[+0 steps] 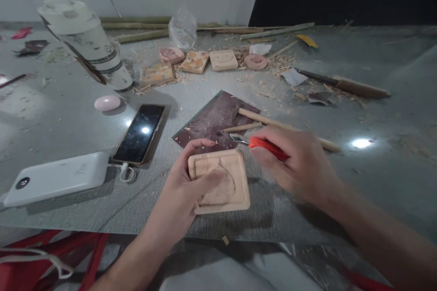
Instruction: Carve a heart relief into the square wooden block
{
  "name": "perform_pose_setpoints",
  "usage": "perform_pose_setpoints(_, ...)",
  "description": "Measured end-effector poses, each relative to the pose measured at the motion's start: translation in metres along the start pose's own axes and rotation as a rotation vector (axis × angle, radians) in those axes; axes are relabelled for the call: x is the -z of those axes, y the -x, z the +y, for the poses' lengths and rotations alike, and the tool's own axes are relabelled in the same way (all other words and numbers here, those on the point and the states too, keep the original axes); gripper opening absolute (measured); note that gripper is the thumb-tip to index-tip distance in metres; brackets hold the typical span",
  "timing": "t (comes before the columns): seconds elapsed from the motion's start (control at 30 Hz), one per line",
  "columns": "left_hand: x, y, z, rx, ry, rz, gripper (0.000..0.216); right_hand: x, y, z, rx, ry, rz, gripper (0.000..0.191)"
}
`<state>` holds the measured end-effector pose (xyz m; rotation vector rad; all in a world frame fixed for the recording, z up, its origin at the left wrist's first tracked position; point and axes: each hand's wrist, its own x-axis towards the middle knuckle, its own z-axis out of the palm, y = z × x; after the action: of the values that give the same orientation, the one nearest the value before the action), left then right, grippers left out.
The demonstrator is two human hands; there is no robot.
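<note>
My left hand (184, 195) grips a square carved wooden block (235, 168) near the table's front edge, thumb pressed on its carved face. My right hand (300, 163) is closed round a red-handled knife (268, 147), whose short metal blade points left just above the block's top edge. A dark sheet (208, 120) lies right behind the block, with a small stick (243, 127) and a long wooden rod (273, 122) on it.
A phone (139, 132) is cabled to a white power bank (56, 177) at the left. A pink oval thing (107, 102) and a tilted paper roll (85, 41) lie beyond. Several carved blocks (223, 60), shavings, bamboo lengths and a large knife (344, 84) sit at the back.
</note>
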<state>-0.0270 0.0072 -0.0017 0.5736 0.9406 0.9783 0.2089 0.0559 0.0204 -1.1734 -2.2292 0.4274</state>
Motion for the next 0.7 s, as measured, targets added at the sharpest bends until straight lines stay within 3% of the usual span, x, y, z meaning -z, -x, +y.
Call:
perform_pose_setpoints(0.17, -0.003, 0.002, 0.003, -0.083, -0.055, 0.063, 0.044, 0.004, 0.001, 0.001, 0.029, 0.004, -0.011, 0.022)
perform_pose_setpoints(0.4, -0.004, 0.007, 0.001, -0.174, -0.317, 0.279, 0.04, 0.008, 0.007, -0.003, 0.204, 0.188, -0.037, 0.008)
perform_pose_setpoints(0.7, -0.016, 0.011, 0.007, -0.228, -0.394, 0.298, 0.043, 0.01, 0.011, -0.008, 0.26, 0.273, -0.118, 0.018)
